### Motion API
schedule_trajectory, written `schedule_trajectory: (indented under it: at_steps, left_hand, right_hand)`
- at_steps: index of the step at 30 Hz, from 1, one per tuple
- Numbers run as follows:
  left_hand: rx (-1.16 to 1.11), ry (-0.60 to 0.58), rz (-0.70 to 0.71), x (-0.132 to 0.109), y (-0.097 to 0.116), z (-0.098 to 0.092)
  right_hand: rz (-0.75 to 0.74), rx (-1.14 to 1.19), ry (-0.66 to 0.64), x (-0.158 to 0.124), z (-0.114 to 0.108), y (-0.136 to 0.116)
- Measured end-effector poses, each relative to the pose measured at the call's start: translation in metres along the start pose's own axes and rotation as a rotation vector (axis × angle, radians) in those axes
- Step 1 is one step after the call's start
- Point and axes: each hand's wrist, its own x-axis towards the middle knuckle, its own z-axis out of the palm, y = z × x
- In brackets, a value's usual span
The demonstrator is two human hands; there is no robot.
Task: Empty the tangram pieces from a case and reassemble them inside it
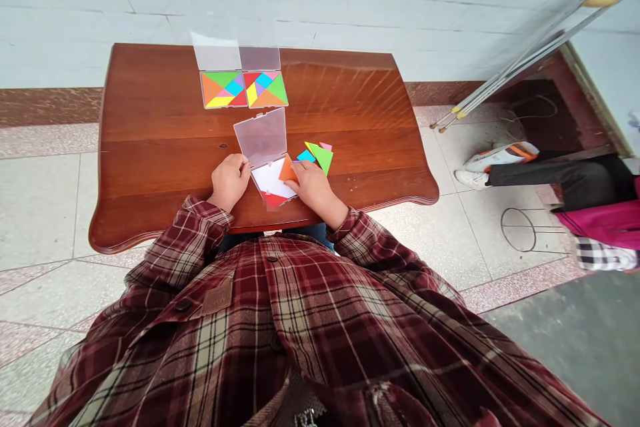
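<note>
An open clear plastic case (269,178) lies near the front edge of the wooden table (150,147), its lid (261,137) raised. A red piece (273,199) sits in its near corner. My right hand (313,187) presses an orange triangle (287,169) into the case's right side, fingers closed on it. My left hand (229,180) is curled against the case's left edge, steadying it. Loose blue (305,156), green (323,157) and pink (326,146) pieces lie just right of the case.
Two more open cases (223,89) (265,88) filled with coloured pieces stand at the table's back. Another person's leg and shoe (495,159) rest on the floor at right, beside a wire ring (519,229) and leaning poles (500,83).
</note>
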Motion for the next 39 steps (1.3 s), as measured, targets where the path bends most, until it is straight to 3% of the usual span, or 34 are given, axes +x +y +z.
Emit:
schedule_trajectory:
  at_steps: [8, 13, 17, 28, 33, 36, 39]
  left_hand:
    - [-0.006, -0.011, 0.001, 0.001, 0.001, -0.002]
    - [-0.016, -0.011, 0.007, 0.002, 0.0, -0.001]
    - [-0.024, -0.005, 0.005, 0.003, 0.0, 0.0]
    - [-0.033, -0.02, -0.009, 0.002, 0.001, -0.001]
    - [-0.034, -0.033, -0.017, 0.001, 0.001, -0.001]
    - [-0.034, -0.025, -0.011, 0.001, 0.001, 0.0]
    - [-0.044, -0.017, -0.007, 0.001, 0.0, 0.0]
  right_hand:
    - [0.016, 0.065, 0.027, 0.0, -0.005, 0.009]
    - [0.27, 0.116, 0.191, 0.005, -0.019, 0.055]
    - [0.409, 0.138, 0.191, 0.017, -0.023, 0.081]
    - [0.424, 0.247, 0.138, 0.024, -0.016, 0.081]
    - [0.241, 0.274, 0.178, 0.013, -0.03, 0.071]
    - [0.0, 0.244, 0.225, 0.007, -0.036, 0.044]
    - [-0.196, 0.157, 0.137, 0.008, -0.031, 0.013]
